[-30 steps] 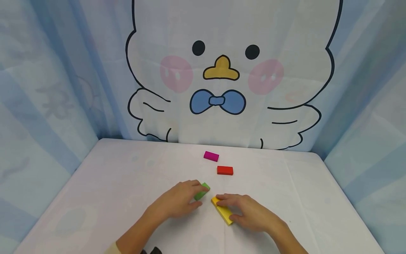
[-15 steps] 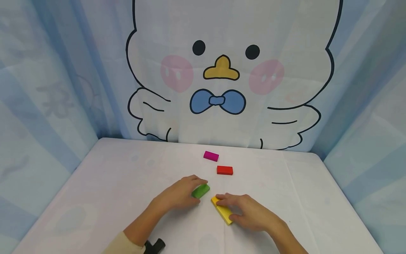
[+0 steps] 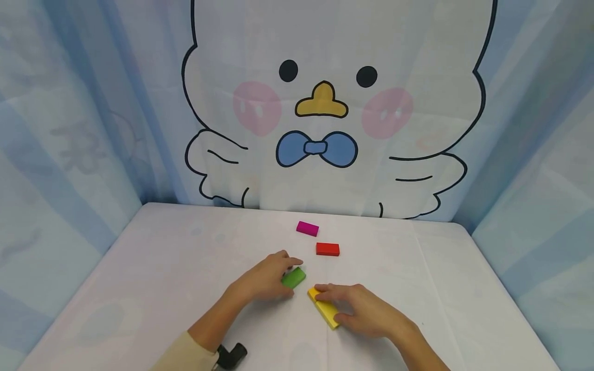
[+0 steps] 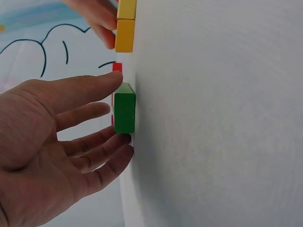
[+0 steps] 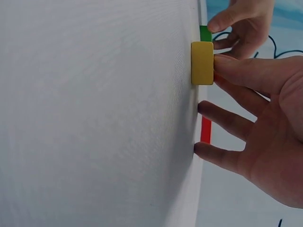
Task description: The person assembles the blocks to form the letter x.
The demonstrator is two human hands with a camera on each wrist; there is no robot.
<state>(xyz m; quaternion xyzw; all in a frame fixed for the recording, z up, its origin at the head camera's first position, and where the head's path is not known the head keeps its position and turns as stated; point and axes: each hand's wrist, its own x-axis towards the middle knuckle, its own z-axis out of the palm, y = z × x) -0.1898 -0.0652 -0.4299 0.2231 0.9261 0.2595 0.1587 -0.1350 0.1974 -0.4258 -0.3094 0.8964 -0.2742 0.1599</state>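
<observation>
My left hand (image 3: 266, 278) is around a green block (image 3: 294, 277) on the white table. Its thumb (image 4: 102, 87) lies on one side of the block and its fingers on the other. In the head view, some space shows between thumb and block. My right hand (image 3: 364, 309) holds a longer yellow block (image 3: 326, 312), set at a slant on the table. Thumb and fingertips rest along this block, the thumb (image 5: 227, 66) at its near end. The outer fingers spread toward the tabletop in the right wrist view.
Past the hands lie a red block (image 3: 327, 249) and, farther back, a magenta block (image 3: 308, 229). Below the left wrist, a black device (image 3: 232, 356) shows at the sleeve (image 3: 187, 355). A curtain with a cartoon bird (image 3: 320, 185) stands behind the table.
My left hand has drawn back a little and its fingers have lifted off the green block, uncovering more of it. The right hand and yellow block stay in place.
</observation>
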